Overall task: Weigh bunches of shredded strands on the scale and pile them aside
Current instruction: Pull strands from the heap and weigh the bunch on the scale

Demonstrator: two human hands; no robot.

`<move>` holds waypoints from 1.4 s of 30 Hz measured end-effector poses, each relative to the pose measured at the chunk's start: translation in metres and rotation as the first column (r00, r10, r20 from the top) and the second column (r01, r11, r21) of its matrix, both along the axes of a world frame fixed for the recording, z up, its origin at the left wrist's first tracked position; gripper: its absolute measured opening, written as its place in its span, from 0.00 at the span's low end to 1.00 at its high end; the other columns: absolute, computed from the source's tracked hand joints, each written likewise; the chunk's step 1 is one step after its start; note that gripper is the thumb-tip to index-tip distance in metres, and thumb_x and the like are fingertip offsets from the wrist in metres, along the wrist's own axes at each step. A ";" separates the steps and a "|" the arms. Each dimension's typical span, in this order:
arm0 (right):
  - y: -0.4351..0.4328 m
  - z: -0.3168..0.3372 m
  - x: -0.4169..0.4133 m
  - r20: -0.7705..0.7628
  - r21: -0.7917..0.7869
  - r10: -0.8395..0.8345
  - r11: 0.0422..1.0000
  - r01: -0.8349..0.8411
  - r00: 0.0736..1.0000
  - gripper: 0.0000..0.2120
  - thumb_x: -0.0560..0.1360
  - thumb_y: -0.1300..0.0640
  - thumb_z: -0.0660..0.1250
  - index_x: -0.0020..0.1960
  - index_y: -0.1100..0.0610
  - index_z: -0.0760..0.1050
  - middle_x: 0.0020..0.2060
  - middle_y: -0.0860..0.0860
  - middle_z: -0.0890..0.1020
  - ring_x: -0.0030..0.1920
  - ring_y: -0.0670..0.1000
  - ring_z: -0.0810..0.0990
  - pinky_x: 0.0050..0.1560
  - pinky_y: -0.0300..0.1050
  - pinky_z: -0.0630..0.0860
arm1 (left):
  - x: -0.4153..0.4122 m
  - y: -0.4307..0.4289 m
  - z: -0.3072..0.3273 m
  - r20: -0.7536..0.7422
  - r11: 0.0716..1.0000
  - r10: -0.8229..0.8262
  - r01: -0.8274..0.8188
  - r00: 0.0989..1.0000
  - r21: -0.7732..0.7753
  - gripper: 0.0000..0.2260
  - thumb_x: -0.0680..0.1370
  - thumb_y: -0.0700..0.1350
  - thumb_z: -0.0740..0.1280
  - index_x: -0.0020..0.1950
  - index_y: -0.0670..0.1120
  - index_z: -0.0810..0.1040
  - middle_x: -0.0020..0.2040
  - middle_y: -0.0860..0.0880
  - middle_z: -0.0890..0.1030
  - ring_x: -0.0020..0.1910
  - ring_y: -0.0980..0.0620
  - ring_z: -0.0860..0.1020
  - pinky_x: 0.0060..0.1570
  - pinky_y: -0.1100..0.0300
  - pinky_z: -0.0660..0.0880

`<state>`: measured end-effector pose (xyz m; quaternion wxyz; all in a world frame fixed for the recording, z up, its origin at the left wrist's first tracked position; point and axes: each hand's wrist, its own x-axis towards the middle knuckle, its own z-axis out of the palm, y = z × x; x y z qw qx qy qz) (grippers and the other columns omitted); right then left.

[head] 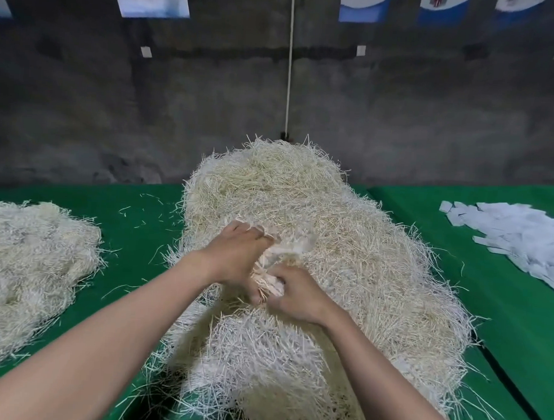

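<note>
Since a portion must come free for weighing, both hands close on one bunch (pixel 266 282) at frame centre. The right hand (pixel 294 294) pinches its near end and the left hand (pixel 235 258) curls round it higher up. It lies atop the main heap (pixel 347 244), with its long axis pointing away and tilted slightly right. A second pile (pixel 29 256) waits at mid left and paper slips (pixel 522 239) lie at upper right. No scale shows.
</note>
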<state>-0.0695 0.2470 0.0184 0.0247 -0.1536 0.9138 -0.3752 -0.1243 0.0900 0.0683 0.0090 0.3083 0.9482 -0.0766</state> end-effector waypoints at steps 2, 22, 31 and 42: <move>0.004 0.001 -0.003 -0.009 -0.078 -0.094 0.993 0.093 0.996 0.16 0.72 0.59 0.69 0.55 0.45 0.70 0.52 0.44 0.76 0.41 0.40 0.77 0.36 0.33 0.72 | -0.002 0.000 -0.004 -0.173 0.996 0.008 -0.024 0.985 -0.089 0.31 0.64 0.59 0.75 0.63 0.51 0.71 0.59 0.49 0.76 0.61 0.47 0.70 0.67 0.50 0.60; 0.047 -0.017 0.005 -0.061 0.344 -0.368 0.865 0.366 0.928 0.34 0.72 0.51 0.70 0.72 0.53 0.57 0.56 0.49 0.75 0.61 0.52 0.71 0.69 0.53 0.62 | -0.023 -0.044 0.018 -0.161 0.819 0.511 -0.421 0.844 0.391 0.22 0.70 0.41 0.69 0.63 0.48 0.71 0.34 0.52 0.75 0.33 0.56 0.74 0.31 0.63 0.69; -0.027 0.006 -0.011 0.037 -0.247 -0.291 0.924 0.291 0.956 0.23 0.77 0.64 0.63 0.70 0.58 0.64 0.51 0.48 0.77 0.38 0.39 0.76 0.32 0.29 0.74 | 0.012 0.006 0.044 0.756 0.106 -0.164 -0.750 0.634 0.653 0.17 0.66 0.41 0.70 0.54 0.42 0.77 0.50 0.46 0.80 0.38 0.56 0.80 0.37 0.60 0.79; 0.011 -0.079 -0.011 0.057 0.312 -0.463 0.850 0.425 0.884 0.20 0.81 0.58 0.53 0.72 0.60 0.58 0.48 0.53 0.81 0.47 0.52 0.80 0.46 0.40 0.73 | 0.000 0.001 0.080 0.303 -0.576 -0.705 -0.767 0.641 0.281 0.21 0.73 0.52 0.66 0.62 0.43 0.77 0.56 0.46 0.80 0.53 0.43 0.80 0.58 0.49 0.75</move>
